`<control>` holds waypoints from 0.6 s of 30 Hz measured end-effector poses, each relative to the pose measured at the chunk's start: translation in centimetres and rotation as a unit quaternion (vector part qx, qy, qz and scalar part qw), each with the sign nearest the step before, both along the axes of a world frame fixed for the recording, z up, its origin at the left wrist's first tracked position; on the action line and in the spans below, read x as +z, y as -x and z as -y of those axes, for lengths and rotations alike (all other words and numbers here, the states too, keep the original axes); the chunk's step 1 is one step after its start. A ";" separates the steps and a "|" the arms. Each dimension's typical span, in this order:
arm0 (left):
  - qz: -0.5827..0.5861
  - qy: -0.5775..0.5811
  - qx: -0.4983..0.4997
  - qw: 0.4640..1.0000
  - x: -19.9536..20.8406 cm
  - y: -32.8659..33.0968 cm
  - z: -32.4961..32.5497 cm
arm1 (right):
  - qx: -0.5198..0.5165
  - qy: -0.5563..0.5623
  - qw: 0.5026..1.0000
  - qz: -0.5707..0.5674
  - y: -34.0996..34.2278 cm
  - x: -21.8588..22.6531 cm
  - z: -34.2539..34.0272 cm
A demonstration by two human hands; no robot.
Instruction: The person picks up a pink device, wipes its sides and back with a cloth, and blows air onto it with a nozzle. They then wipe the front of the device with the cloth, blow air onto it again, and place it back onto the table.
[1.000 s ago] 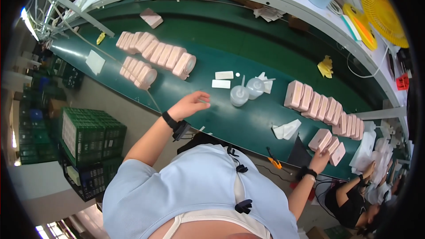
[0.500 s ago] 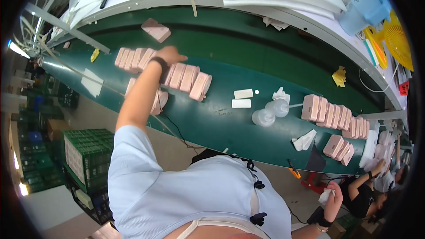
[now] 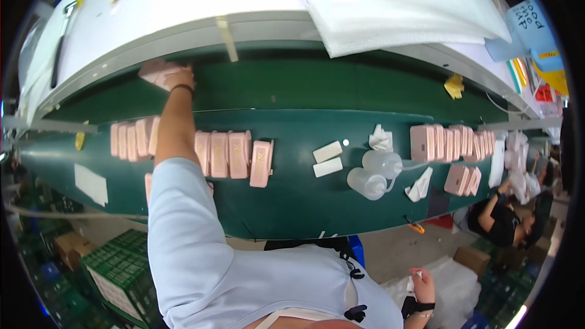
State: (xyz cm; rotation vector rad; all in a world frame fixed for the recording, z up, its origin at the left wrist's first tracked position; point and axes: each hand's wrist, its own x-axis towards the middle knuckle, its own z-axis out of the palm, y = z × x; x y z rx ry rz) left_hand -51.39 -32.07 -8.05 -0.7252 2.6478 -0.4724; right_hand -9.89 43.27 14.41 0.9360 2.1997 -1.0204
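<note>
My left hand (image 3: 178, 78) reaches far across the green conveyor belt (image 3: 304, 207) and grips a lone pink box (image 3: 153, 71) at the belt's far edge, under the white shelf. A dark band sits on that wrist. A row of upright pink boxes (image 3: 234, 154) stands on the belt just beside my forearm. My right hand (image 3: 423, 284) hangs low by my hip, off the belt, with its fingers curled next to something small and white. Whether it holds that thing is unclear.
Two white blocks (image 3: 327, 159), two clear squeeze bottles (image 3: 373, 172) and crumpled wipes (image 3: 381, 140) lie mid-belt. More pink boxes (image 3: 451, 143) stand at the right, near a seated co-worker (image 3: 501, 214). Green crates (image 3: 113, 271) sit on the floor at the left. A white foam sheet (image 3: 396, 0) lies on the shelf.
My left arm has stretched from the belt's near edge, over the pink row, to the lone box at the far edge. My right hand has left the pink boxes at the right and dropped to my side.
</note>
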 end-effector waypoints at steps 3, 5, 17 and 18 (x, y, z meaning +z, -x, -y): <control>-0.047 -0.050 0.054 0.996 -3.8 0.8 6.6 | 0.006 0.000 1.000 0.027 -2.6 -4.0 -2.3; -0.052 -0.086 0.033 0.994 -4.0 1.5 6.3 | 0.006 -0.017 0.998 0.060 -2.4 -3.8 -1.2; -0.375 -0.541 -0.166 0.735 9.4 -14.2 -15.0 | 0.255 0.006 0.966 -0.045 8.7 -6.1 5.3; -0.382 -0.571 -0.173 0.706 9.3 -16.8 -17.9 | 0.279 0.002 0.959 -0.052 9.2 -6.6 5.2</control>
